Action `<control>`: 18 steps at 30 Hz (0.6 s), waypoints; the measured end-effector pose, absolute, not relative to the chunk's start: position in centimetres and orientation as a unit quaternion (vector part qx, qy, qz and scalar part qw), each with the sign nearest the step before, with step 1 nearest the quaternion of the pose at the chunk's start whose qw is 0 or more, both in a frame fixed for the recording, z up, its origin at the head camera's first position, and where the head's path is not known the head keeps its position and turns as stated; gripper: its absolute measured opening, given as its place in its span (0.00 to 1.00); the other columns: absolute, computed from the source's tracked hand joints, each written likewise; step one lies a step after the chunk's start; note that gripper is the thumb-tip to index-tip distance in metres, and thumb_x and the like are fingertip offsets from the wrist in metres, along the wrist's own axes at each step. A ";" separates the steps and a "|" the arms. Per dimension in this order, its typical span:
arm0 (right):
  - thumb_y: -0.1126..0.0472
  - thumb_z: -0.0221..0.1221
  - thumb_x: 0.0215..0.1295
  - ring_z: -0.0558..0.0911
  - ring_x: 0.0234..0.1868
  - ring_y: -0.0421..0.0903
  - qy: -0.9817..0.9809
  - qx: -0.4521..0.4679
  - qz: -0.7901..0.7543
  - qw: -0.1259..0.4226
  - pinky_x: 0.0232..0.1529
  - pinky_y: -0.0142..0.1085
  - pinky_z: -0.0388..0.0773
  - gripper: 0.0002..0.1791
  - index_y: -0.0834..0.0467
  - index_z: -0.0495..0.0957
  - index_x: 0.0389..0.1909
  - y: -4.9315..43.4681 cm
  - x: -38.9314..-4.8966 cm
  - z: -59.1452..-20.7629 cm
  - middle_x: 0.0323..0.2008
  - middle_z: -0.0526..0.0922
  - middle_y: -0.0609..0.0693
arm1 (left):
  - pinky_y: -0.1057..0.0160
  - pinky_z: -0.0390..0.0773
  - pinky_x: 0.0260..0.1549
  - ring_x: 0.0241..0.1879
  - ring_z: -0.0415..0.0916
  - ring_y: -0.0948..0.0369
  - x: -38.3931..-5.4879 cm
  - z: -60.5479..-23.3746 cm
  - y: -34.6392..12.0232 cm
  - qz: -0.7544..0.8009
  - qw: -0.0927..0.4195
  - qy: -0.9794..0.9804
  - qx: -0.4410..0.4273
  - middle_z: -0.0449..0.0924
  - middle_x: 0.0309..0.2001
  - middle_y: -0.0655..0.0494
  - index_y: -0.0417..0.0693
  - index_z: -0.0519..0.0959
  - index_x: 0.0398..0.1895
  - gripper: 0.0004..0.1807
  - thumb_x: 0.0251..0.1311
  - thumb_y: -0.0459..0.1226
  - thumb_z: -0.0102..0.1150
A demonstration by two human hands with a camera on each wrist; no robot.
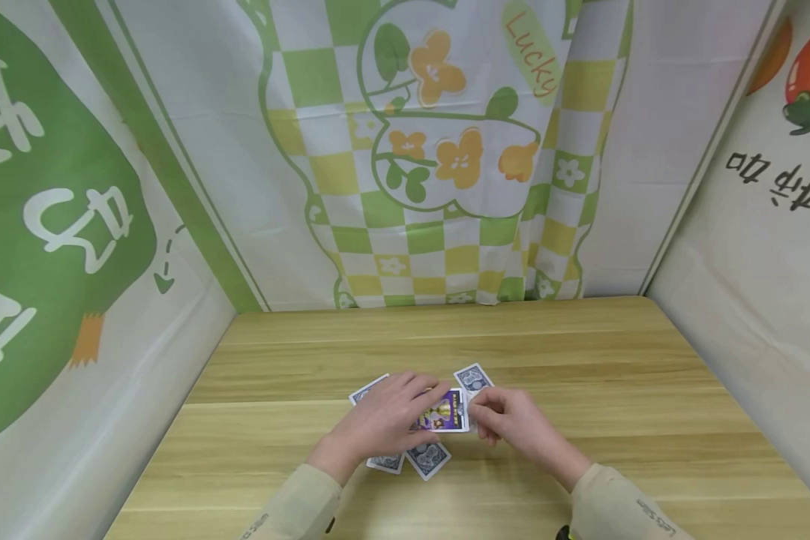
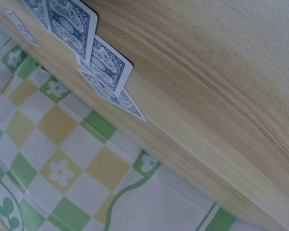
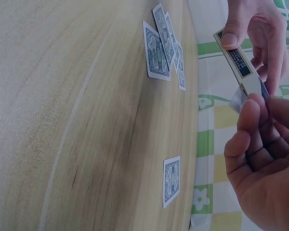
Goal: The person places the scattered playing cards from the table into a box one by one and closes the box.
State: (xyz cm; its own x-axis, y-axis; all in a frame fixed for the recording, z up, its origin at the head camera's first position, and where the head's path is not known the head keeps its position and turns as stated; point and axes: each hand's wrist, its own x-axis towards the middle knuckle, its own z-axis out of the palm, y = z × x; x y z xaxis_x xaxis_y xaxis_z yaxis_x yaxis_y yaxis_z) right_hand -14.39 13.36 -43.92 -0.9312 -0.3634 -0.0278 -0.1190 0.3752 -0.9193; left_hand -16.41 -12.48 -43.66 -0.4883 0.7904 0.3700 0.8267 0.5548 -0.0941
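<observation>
Grip of the left hand (image 1: 390, 416): thumb and fingers closed around a small purple-and-yellow box (image 1: 451, 412), which is held raised above the wooden surface (image 1: 580, 352), between the two hands. By the right hand (image 1: 513, 421), the box's near end is pinched between curled fingers and thumb. Beneath, patterned blue-backed cards (image 1: 428, 460) are laid, several overlapped, while a single card (image 1: 472, 376) is set apart to the right.

Beige sleeves (image 1: 297, 502) with dark lettering (image 1: 656, 517)
</observation>
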 end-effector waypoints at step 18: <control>0.61 0.63 0.70 0.79 0.29 0.46 0.843 -0.087 -0.528 0.058 0.30 0.36 0.81 0.08 0.62 0.80 0.40 16.4 -16.4 -45.3 0.27 0.81 0.51 | 0.59 0.76 0.63 0.59 0.74 0.60 -16.4 -44.0 -13.2 -0.038 0.188 -0.869 -0.456 0.77 0.62 0.59 0.50 0.70 0.74 0.44 0.58 0.60 0.69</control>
